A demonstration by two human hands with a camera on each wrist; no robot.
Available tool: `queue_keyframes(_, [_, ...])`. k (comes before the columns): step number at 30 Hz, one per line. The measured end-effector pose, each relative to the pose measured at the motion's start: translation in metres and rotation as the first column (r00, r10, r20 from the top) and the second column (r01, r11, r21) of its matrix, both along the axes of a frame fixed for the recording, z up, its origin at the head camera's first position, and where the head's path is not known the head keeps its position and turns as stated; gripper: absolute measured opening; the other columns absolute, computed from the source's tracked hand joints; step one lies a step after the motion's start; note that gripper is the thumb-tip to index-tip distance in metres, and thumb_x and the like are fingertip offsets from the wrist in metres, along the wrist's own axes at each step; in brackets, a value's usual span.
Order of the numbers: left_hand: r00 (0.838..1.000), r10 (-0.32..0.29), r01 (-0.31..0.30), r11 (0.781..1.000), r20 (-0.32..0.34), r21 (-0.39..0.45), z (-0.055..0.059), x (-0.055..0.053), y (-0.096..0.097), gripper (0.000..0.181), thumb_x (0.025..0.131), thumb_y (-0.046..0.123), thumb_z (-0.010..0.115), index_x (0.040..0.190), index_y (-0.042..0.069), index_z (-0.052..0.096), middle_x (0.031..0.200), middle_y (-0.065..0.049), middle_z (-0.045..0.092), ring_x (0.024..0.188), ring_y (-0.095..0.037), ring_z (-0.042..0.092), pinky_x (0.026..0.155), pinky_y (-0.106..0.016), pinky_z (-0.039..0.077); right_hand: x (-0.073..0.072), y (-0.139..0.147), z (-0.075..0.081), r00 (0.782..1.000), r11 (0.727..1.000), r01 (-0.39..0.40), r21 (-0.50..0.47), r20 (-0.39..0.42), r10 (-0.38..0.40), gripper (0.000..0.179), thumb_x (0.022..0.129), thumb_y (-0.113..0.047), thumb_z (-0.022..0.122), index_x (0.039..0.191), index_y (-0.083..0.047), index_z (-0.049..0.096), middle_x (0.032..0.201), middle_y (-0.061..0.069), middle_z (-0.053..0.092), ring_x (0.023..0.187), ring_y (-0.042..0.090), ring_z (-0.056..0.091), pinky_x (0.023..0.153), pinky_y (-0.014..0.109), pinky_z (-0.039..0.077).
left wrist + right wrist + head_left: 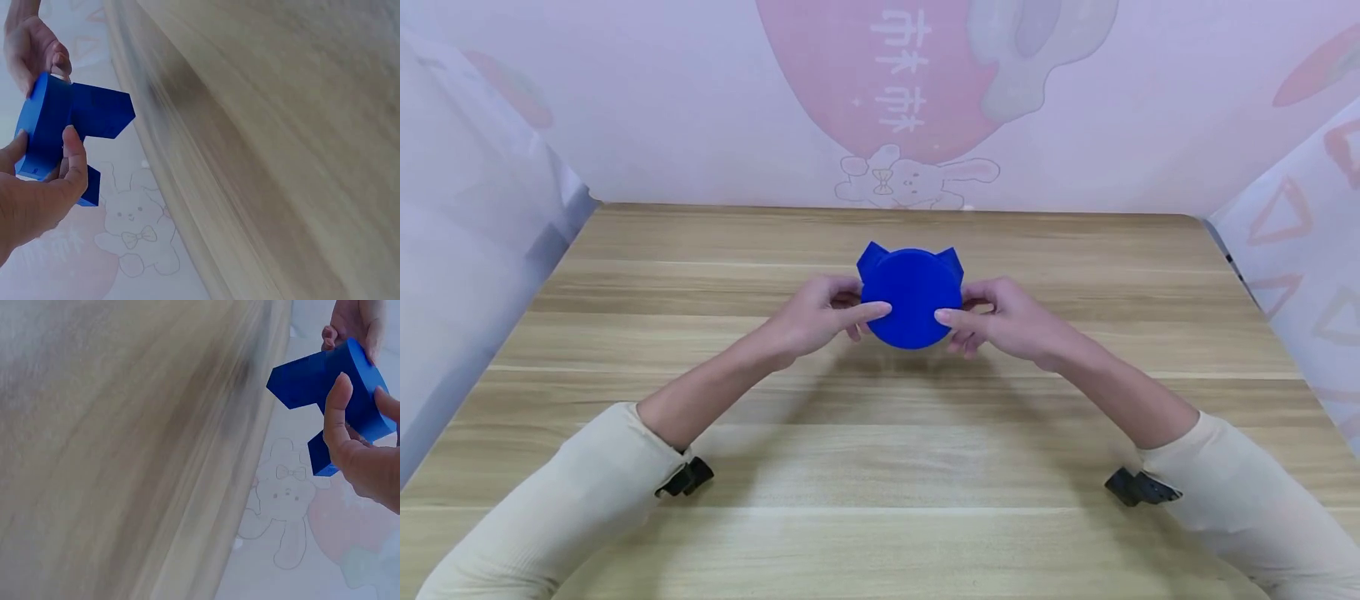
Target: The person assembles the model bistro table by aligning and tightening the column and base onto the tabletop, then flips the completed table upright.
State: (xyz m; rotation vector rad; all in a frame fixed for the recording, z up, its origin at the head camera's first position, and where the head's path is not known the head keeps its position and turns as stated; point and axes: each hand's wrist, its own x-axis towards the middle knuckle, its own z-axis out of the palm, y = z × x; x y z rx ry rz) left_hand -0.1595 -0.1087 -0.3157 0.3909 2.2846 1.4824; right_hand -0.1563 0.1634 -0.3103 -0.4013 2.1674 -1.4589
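Observation:
A blue round, thick disc (912, 296) with two angular blocks sticking out from its back is held up above the wooden table (895, 467). On its left edge my left hand (817, 317) pinches it, thumb on the flat face and fingers behind. My right hand (1015, 321) grips the opposite edge in the same way. From the side, in the left wrist view, the blocks (103, 111) show as prisms with pointed ends. The right wrist view shows the disc's rim (356, 394) between thumb and fingers. What the disc is for, I cannot tell.
A pale wall sheet (662, 100) with printed cartoon drawings stands behind the table's far edge. Similar sheets hang at both sides. Black devices (688, 477) sit at the cuffs of both light sleeves (561, 500).

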Motion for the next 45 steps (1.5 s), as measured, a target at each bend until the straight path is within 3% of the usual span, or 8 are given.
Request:
queue_keyframes(7, [0.982, 0.147, -0.154, 0.987, 0.12, 0.046, 0.005, 0.0, 0.003, 0.036, 0.095, 0.023, 0.078, 0.109, -0.008, 0.064, 0.094, -0.019, 0.077, 0.087, -0.038, 0.076, 0.089, -0.047, 0.061, 0.001, -0.005, 0.0, 0.986, 0.986, 0.148, -0.073, 0.084, -0.141, 0.037, 0.102, -0.011, 0.066, 0.127, 0.015, 0.059, 0.102, 0.023, 0.075, 0.092, 0.038, 0.076, 0.086, 0.047, 0.062])
queue_keyframes(14, [0.952, 0.23, -0.245, 0.968, 0.202, 0.052, 0.012, 0.001, 0.005, 0.058, 0.094, 0.022, 0.08, 0.13, -0.002, 0.041, 0.086, -0.021, 0.075, 0.079, -0.038, 0.076, 0.086, -0.049, 0.062, 0.003, -0.008, -0.001, 0.963, 0.958, 0.245, -0.146, 0.149, -0.224, 0.038, 0.1, -0.011, 0.07, 0.124, 0.014, 0.054, 0.095, 0.021, 0.077, 0.083, 0.033, 0.078, 0.085, 0.048, 0.061])
queue_keyframes(19, [0.975, 0.159, -0.176, 0.979, 0.155, 0.099, 0.008, 0.001, 0.004, 0.071, 0.097, 0.019, 0.076, 0.152, 0.009, 0.033, 0.084, -0.021, 0.075, 0.075, -0.041, 0.074, 0.077, -0.051, 0.063, 0.004, -0.008, -0.002, 0.964, 0.959, 0.243, -0.144, 0.147, -0.222, 0.063, 0.1, -0.012, 0.07, 0.149, 0.001, 0.033, 0.093, 0.026, 0.075, 0.081, 0.039, 0.077, 0.082, 0.05, 0.062])
queue_keyframes(24, [0.996, 0.033, -0.042, 0.994, 0.086, 0.102, 0.004, 0.003, 0.001, 0.069, 0.102, 0.016, 0.068, 0.162, 0.019, 0.034, 0.088, -0.027, 0.073, 0.077, -0.043, 0.074, 0.077, -0.056, 0.062, 0.004, -0.005, -0.006, 0.992, 0.977, 0.125, -0.172, 0.047, -0.119, 0.079, 0.102, -0.007, 0.066, 0.166, -0.02, 0.022, 0.094, 0.03, 0.073, 0.081, 0.047, 0.074, 0.074, 0.048, 0.064])
queue_keyframes(28, [0.997, -0.037, 0.032, 0.997, 0.071, 0.074, 0.002, 0.003, -0.002, 0.066, 0.104, 0.016, 0.064, 0.163, 0.017, 0.034, 0.092, -0.032, 0.072, 0.08, -0.042, 0.074, 0.08, -0.056, 0.062, 0.005, 0.001, -0.009, 0.999, 0.988, 0.035, -0.151, -0.01, -0.037, 0.074, 0.102, -0.006, 0.065, 0.165, -0.018, 0.029, 0.097, 0.032, 0.07, 0.081, 0.049, 0.072, 0.074, 0.05, 0.064])
queue_keyframes(33, [0.991, -0.096, 0.09, 0.994, 0.098, 0.066, 0.001, 0.003, -0.005, 0.081, 0.098, 0.011, 0.073, 0.165, 0.017, 0.029, 0.097, -0.028, 0.074, 0.085, -0.047, 0.073, 0.081, -0.055, 0.062, 0.003, 0.005, -0.011, 0.999, 0.993, -0.033, -0.115, -0.018, 0.031, 0.079, 0.096, -0.001, 0.071, 0.163, -0.014, 0.033, 0.086, 0.025, 0.07, 0.08, 0.05, 0.072, 0.077, 0.057, 0.062])
queue_keyframes(38, [0.986, -0.13, 0.121, 0.989, 0.107, 0.083, -0.002, 0.002, -0.004, 0.091, 0.091, 0.005, 0.079, 0.165, 0.012, 0.027, 0.103, -0.024, 0.075, 0.086, -0.046, 0.074, 0.08, -0.054, 0.062, 0.0, 0.006, -0.014, 0.998, 0.993, -0.067, -0.101, -0.017, 0.066, 0.081, 0.094, 0.001, 0.073, 0.163, -0.012, 0.033, 0.082, 0.021, 0.071, 0.08, 0.05, 0.072, 0.076, 0.059, 0.061])
queue_keyframes(45, [0.984, -0.134, 0.123, 0.987, 0.114, 0.1, -0.008, 0.0, -0.003, 0.089, 0.093, 0.004, 0.077, 0.165, 0.011, 0.025, 0.097, -0.032, 0.073, 0.083, -0.047, 0.073, 0.078, -0.056, 0.062, -0.005, 0.007, -0.017, 0.997, 0.994, -0.073, -0.082, 0.009, 0.074, 0.08, 0.096, -0.001, 0.072, 0.164, -0.013, 0.032, 0.081, 0.02, 0.07, 0.078, 0.046, 0.072, 0.077, 0.059, 0.061])
